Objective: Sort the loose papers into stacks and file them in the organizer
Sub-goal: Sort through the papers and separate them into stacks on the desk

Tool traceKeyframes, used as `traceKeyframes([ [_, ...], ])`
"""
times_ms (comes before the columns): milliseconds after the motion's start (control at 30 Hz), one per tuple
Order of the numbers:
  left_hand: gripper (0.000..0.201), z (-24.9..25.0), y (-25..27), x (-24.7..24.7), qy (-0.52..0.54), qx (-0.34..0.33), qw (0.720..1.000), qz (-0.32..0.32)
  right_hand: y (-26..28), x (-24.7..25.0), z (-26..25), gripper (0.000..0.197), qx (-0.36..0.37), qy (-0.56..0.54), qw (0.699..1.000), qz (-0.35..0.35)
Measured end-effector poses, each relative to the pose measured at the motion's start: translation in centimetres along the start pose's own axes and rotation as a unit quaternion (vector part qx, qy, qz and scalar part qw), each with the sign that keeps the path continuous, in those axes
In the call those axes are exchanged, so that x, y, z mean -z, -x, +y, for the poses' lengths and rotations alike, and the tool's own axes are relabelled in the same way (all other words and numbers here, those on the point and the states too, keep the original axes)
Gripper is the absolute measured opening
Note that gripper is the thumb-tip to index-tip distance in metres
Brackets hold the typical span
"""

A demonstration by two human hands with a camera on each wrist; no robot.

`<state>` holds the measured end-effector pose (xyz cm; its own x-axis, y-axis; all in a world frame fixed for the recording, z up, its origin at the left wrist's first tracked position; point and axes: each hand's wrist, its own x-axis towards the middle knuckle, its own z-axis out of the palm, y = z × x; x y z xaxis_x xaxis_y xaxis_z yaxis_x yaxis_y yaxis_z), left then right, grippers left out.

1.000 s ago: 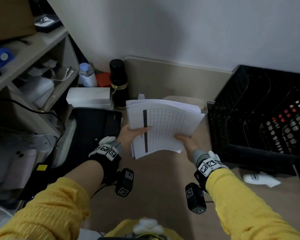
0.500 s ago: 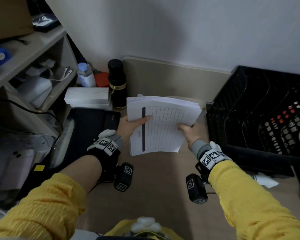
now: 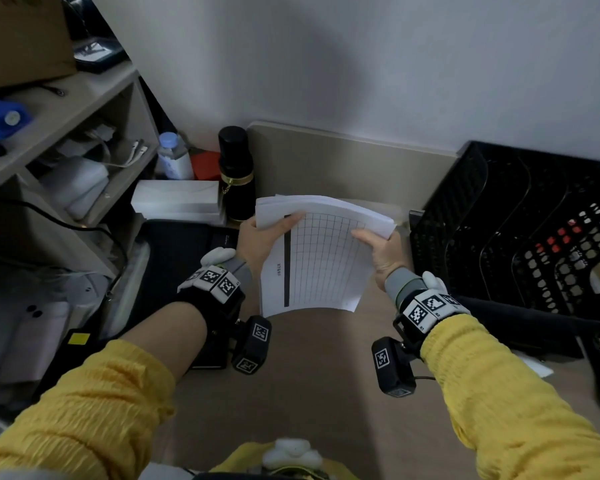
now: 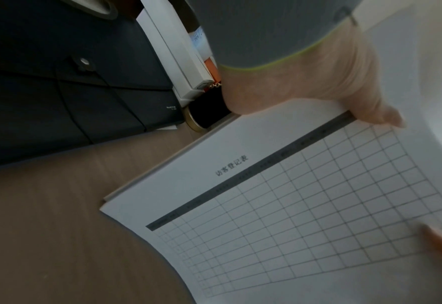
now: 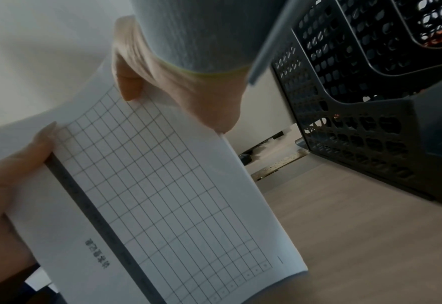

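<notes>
We hold the stack of papers (image 3: 321, 258) in both hands above the desk (image 3: 309, 368). Our left hand (image 3: 260, 239) pinches its left edge, thumb on the top gridded sheet. Our right hand (image 3: 383, 252) pinches the right edge the same way. The black mesh organizer (image 3: 520, 233) stands just right of the stack, a black flask (image 3: 236, 174) at far left.
</notes>
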<state>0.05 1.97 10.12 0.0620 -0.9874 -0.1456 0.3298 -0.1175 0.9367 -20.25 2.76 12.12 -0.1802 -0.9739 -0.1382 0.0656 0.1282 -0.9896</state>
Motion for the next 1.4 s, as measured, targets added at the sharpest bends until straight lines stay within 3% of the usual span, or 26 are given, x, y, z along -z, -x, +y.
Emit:
traceKeyframes([
  [367, 0.042, -4.6, -0.2, 2.0, -0.092, 0.076, 0.993, 0.014, 0.2, 1.1, 4.8, 0.027, -0.134, 0.057, 0.989, -0.033],
  [600, 0.034, -6.9, -0.1, 2.8, -0.109, 0.115, 0.987, 0.025, 0.4, 1.3, 7.0, 0.038, -0.137, 0.066, 0.987, -0.060],
  [733, 0.031, -6.8, -0.3, 2.4, -0.110, 0.109, 0.987, 0.036, -0.2, 1.0, 7.4, 0.039, -0.135, 0.096, 0.986, -0.014],
  [867, 0.047, -7.1, -0.4, 3.4, -0.151, 0.159, 0.975, 0.037, -0.1, 1.2, 8.2, 0.039, -0.151, 0.124, 0.980, -0.031],
  [967, 0.060, -8.4, 0.1, 4.7, -0.206, 0.251, 0.946, 0.017, 0.8, 1.4, 9.3, 0.045, -0.174, 0.177, 0.968, -0.032],
  [1133, 0.053, -10.5, 2.2, 6.2, -0.272, 0.333, 0.903, 0.003, 2.6, 1.9, 12.5, 0.041, -0.210, 0.317, 0.921, -0.083],
  [1300, 0.048, -11.5, 3.6, 6.7, -0.254, 0.325, 0.910, 0.033, 2.9, 2.4, 13.2, 0.049, -0.227, 0.398, 0.887, -0.057],
  [1400, 0.049, -11.5, 3.7, 6.9, -0.236, 0.318, 0.917, 0.040, 2.2, 2.2, 13.1, 0.044, -0.223, 0.436, 0.871, -0.042],
])
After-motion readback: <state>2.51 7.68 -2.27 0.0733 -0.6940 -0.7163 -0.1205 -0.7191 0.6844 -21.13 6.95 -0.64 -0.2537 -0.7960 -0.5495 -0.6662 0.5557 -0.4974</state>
